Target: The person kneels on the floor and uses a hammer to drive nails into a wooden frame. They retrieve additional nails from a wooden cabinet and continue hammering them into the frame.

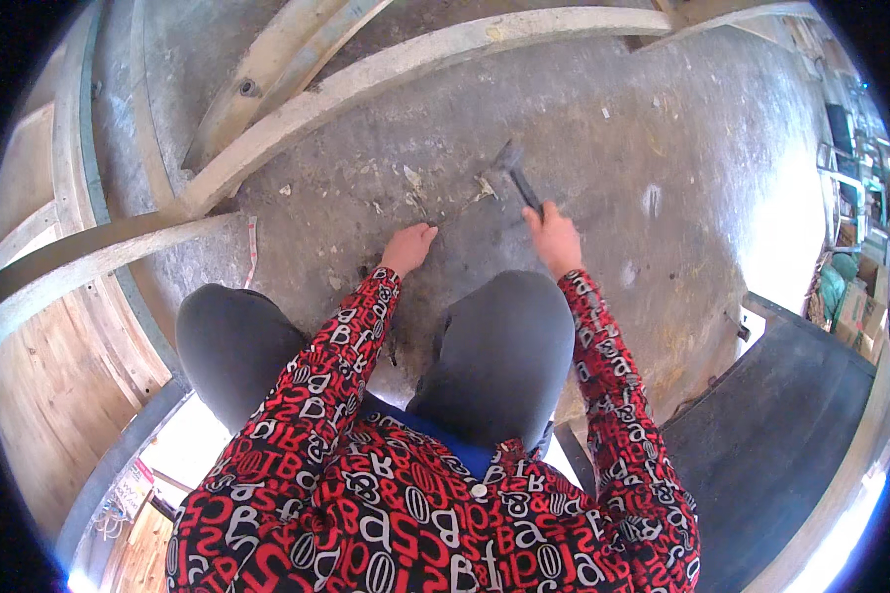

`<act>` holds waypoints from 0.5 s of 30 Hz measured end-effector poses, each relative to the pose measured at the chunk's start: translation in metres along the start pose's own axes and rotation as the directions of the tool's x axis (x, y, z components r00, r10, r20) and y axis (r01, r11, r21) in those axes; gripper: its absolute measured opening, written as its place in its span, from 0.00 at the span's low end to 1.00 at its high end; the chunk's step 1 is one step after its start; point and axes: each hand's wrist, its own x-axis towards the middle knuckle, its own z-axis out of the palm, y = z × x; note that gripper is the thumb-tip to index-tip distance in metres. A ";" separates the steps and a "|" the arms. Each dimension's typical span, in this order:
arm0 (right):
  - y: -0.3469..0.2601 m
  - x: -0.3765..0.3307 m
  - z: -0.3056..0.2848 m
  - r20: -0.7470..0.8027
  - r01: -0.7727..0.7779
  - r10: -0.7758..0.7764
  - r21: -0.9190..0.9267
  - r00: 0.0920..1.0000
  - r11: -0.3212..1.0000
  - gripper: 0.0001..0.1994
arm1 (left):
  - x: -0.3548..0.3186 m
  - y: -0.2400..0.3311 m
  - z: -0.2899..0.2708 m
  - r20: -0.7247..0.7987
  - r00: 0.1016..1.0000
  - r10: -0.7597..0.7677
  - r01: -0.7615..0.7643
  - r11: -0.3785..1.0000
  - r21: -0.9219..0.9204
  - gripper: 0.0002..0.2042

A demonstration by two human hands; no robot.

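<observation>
My right hand is closed around the dark handle of a hammer. The grey, slightly blurred head of the hammer hangs over the floor, pointing away from me. To its left, my left hand is low over the concrete, its fingers pinched together. Whatever sits between those fingertips is too small to make out. Pale scraps lie on the floor just beyond the left hand, and another pale scrap lies near the hammer head.
A long curved-looking wooden beam crosses ahead of me from left to far right. Wooden panels stand at my left. A dark board is close on my right. Cardboard boxes and a green bundle sit at the far right.
</observation>
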 end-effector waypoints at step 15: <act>-0.048 -0.012 -0.011 -0.236 0.195 -0.108 0.386 0.966 0.902 0.19 | -0.015 -0.013 -0.009 -0.030 0.996 -0.088 0.087 0.996 -0.023 0.21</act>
